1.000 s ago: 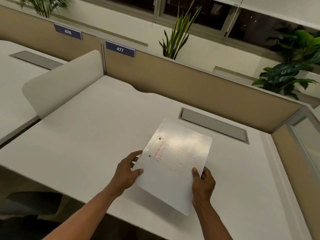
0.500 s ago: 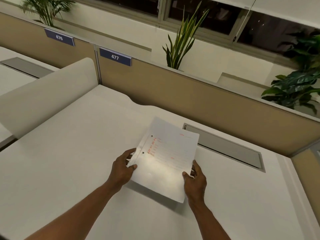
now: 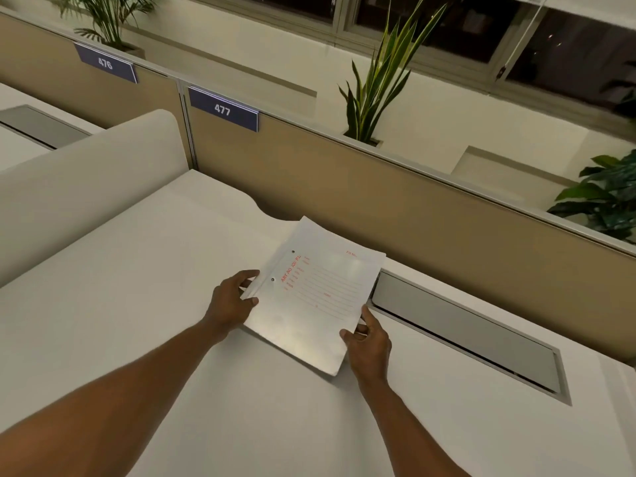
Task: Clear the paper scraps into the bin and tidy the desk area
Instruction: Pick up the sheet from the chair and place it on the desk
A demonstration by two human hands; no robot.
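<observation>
A white paper folder [image 3: 311,297] with red printed lines and two small fastener holes is held just above the white desk [image 3: 137,304], tilted with its far end raised. My left hand [image 3: 231,301] grips its left edge, thumb on top. My right hand [image 3: 370,342] grips its lower right edge. The folder's far corner reaches over the left end of the grey cable slot [image 3: 464,332]. No bin and no loose scraps are in view.
A tan partition [image 3: 395,215] with a blue "477" sign [image 3: 223,109] backs the desk. A white curved side screen [image 3: 86,187] stands at the left. Potted plants [image 3: 378,80] sit behind the partition.
Both hands have carried the folder farther from me, toward the partition and the cable slot. My view has moved forward and to the right along the desk.
</observation>
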